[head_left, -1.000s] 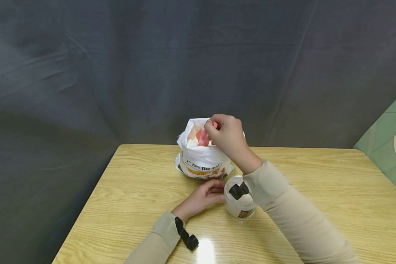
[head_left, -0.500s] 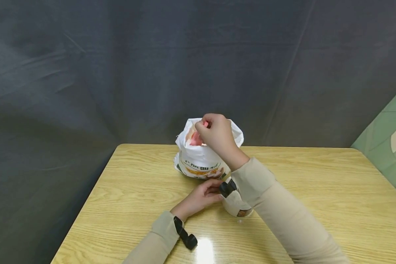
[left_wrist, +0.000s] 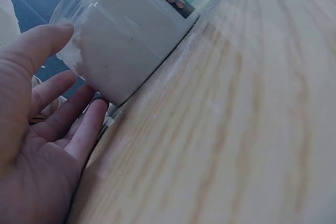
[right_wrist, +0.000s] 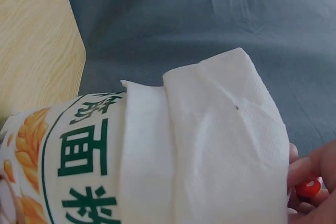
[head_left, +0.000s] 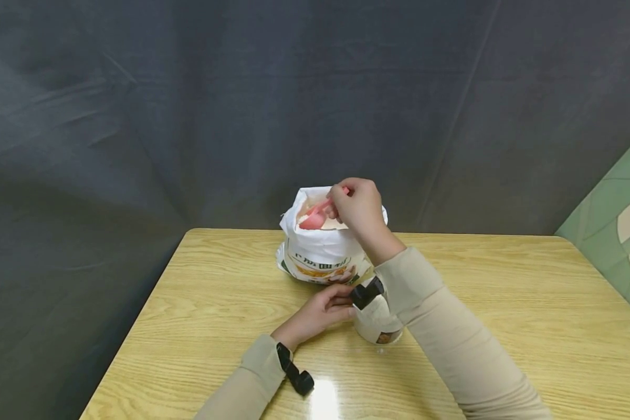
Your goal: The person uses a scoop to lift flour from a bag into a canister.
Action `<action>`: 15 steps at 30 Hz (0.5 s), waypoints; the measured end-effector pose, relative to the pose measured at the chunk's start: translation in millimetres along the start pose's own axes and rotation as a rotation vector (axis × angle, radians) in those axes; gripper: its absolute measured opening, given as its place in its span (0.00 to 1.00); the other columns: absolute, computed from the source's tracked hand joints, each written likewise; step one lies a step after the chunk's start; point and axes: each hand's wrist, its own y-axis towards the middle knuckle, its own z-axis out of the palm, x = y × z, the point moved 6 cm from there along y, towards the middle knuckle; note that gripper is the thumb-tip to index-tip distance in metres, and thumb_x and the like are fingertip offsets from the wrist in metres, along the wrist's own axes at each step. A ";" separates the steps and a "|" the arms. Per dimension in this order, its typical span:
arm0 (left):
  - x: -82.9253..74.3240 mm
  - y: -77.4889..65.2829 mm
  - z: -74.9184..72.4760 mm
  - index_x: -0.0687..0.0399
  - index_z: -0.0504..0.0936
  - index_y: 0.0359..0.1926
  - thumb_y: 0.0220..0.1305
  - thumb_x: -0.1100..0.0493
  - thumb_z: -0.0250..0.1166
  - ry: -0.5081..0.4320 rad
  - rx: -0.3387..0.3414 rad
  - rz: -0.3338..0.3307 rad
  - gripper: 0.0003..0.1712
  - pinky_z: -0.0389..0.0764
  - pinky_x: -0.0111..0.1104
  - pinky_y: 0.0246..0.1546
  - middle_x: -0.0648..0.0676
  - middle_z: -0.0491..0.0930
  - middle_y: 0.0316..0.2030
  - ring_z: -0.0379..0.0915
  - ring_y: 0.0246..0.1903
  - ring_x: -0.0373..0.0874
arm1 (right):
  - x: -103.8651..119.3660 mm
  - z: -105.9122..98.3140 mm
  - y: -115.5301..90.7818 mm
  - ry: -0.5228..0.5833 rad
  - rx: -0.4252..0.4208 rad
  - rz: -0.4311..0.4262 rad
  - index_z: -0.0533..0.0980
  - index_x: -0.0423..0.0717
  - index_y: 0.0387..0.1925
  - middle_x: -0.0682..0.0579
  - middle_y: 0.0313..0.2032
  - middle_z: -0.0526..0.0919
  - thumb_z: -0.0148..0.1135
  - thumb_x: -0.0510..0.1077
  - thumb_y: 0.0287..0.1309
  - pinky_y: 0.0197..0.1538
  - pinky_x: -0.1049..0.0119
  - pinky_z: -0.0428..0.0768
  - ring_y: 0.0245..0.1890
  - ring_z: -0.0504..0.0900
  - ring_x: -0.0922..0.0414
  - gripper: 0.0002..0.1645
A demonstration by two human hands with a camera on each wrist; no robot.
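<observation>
A white flour bag (head_left: pixel 320 248) with its top folded down stands upright at the table's back edge, and pale flour shows inside its mouth. My right hand (head_left: pixel 361 210) pinches the handle of a pink scoop (head_left: pixel 313 221), whose bowl is in the bag's opening. In the right wrist view, the handle's red end (right_wrist: pixel 308 188) pokes out between the fingers. Just in front of the bag sits a clear plastic jar (head_left: pixel 374 324) filled with white powder. The loosely extended fingers of my left hand (left_wrist: pixel 47 129) lie at the jar's side, thumb near its upper part.
Under everything is a light wood-grain table (head_left: pixel 231 291). Dark cloth (head_left: pixel 315 99) hangs behind it, and a green patterned surface (head_left: pixel 625 227) borders the right side. My right forearm reaches over the jar, covering part of it.
Inside the bag's mouth, the scoop first went left, then tipped flatter as my right hand rose and shifted back right. My left hand stays by the jar.
</observation>
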 end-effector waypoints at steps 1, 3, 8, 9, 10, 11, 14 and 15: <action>-0.1 0.1 -0.1 0.66 0.70 0.67 0.71 0.66 0.64 0.004 -0.003 -0.002 0.27 0.77 0.30 0.61 0.63 0.74 0.63 0.73 0.62 0.54 | -0.9 -0.1 0.4 0.026 0.002 0.015 0.78 0.35 0.25 0.51 0.14 0.77 0.52 0.36 0.64 0.17 0.74 0.73 0.13 0.74 0.63 0.13; -0.7 0.4 -0.3 0.66 0.71 0.67 0.70 0.66 0.65 0.011 -0.008 -0.002 0.27 0.77 0.30 0.61 0.63 0.74 0.63 0.73 0.62 0.54 | -1.5 -0.9 1.0 0.055 0.001 0.033 0.78 0.34 0.26 0.52 0.14 0.77 0.51 0.35 0.65 0.18 0.74 0.73 0.13 0.74 0.63 0.14; -2.7 1.4 0.2 0.66 0.71 0.67 0.71 0.66 0.64 0.015 -0.009 0.008 0.26 0.77 0.31 0.61 0.63 0.74 0.63 0.73 0.62 0.54 | -2.4 -5.4 2.8 0.045 0.000 0.049 0.79 0.32 0.30 0.51 0.15 0.77 0.51 0.37 0.69 0.19 0.74 0.75 0.14 0.75 0.63 0.15; -3.0 1.6 0.4 0.66 0.71 0.67 0.71 0.66 0.64 0.014 -0.009 0.009 0.26 0.77 0.31 0.61 0.63 0.74 0.63 0.73 0.62 0.54 | -3.0 -6.8 2.8 0.041 0.002 0.058 0.80 0.32 0.30 0.52 0.15 0.77 0.51 0.37 0.70 0.20 0.73 0.75 0.14 0.75 0.62 0.16; -3.1 1.9 0.7 0.66 0.71 0.67 0.71 0.66 0.64 0.015 -0.007 0.008 0.26 0.77 0.30 0.61 0.63 0.74 0.63 0.73 0.62 0.54 | -3.9 -8.0 2.9 0.040 0.003 0.067 0.79 0.32 0.31 0.52 0.16 0.78 0.51 0.37 0.70 0.20 0.73 0.76 0.14 0.75 0.62 0.16; -3.0 1.9 1.0 0.65 0.71 0.67 0.71 0.65 0.64 0.012 -0.006 0.009 0.26 0.77 0.30 0.61 0.63 0.74 0.62 0.73 0.62 0.54 | -5.2 -9.2 2.8 0.044 0.005 0.078 0.79 0.31 0.31 0.52 0.16 0.78 0.51 0.37 0.70 0.20 0.73 0.76 0.15 0.75 0.62 0.16; -3.2 1.7 1.6 0.65 0.71 0.67 0.71 0.65 0.64 0.010 -0.003 0.009 0.26 0.77 0.30 0.61 0.63 0.74 0.62 0.73 0.62 0.54 | -9.9 -12.2 2.5 0.067 0.005 0.109 0.79 0.32 0.31 0.53 0.16 0.78 0.51 0.37 0.70 0.20 0.74 0.76 0.15 0.75 0.63 0.16; -3.2 1.4 1.7 0.65 0.71 0.67 0.71 0.65 0.64 0.007 -0.003 0.008 0.25 0.77 0.30 0.61 0.62 0.74 0.62 0.73 0.62 0.53 | -11.2 -13.0 2.2 0.075 0.004 0.115 0.79 0.31 0.31 0.53 0.16 0.79 0.51 0.37 0.70 0.20 0.74 0.75 0.15 0.75 0.63 0.15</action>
